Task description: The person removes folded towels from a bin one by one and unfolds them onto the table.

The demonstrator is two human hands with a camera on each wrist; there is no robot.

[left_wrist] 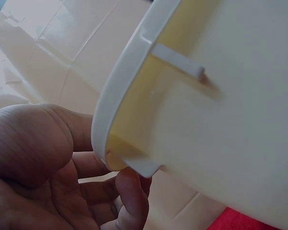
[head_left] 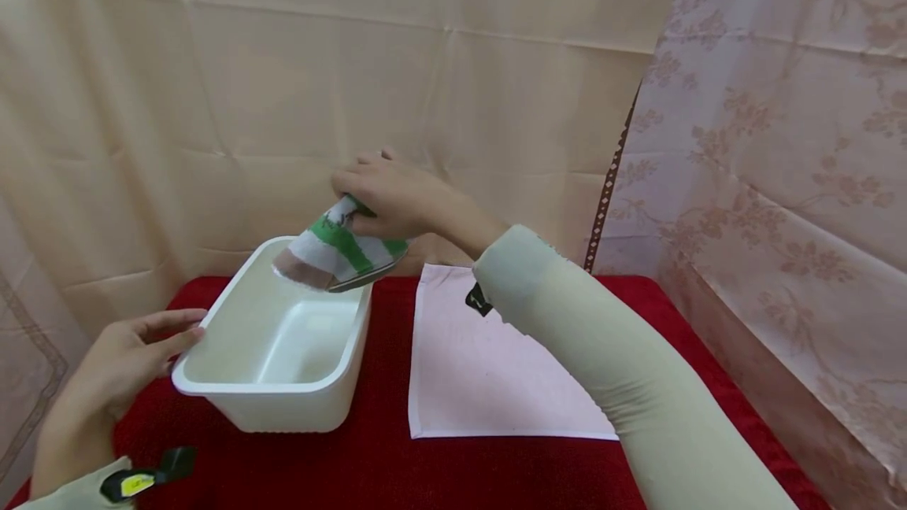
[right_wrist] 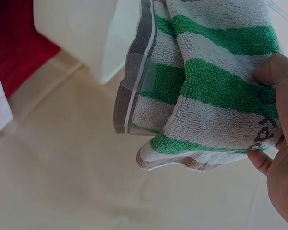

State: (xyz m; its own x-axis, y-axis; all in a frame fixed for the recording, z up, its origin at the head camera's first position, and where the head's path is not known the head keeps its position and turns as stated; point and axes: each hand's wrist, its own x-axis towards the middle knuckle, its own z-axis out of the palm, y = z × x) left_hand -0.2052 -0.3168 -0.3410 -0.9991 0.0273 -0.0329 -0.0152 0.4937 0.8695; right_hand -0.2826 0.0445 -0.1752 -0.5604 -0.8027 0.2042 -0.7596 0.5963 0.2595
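A white plastic tub (head_left: pixel 283 409) stands on the left part of the table, its inside partly in view. My left hand (head_left: pixel 131 349) holds the tub's rim near the left front corner; in the left wrist view its fingers (left_wrist: pixel 132 196) curl under the rim's edge. Above the tub's far right side, my right hand (head_left: pixel 393 194) grips a folded towel (head_left: pixel 340 250) with green, white and brown stripes. Seen from the right wrist, the towel (right_wrist: pixel 216 86) hangs in folds, pinched between thumb and fingers, with a dark grey border along one edge.
A flat pale pink cloth (head_left: pixel 489 384) lies right of the tub, partly under my right forearm. Red cloth (head_left: pixel 383 455) covers the table. Beige curtain (head_left: pixel 319 85) hangs close behind it, and a floral curtain (head_left: pixel 801 179) on the right.
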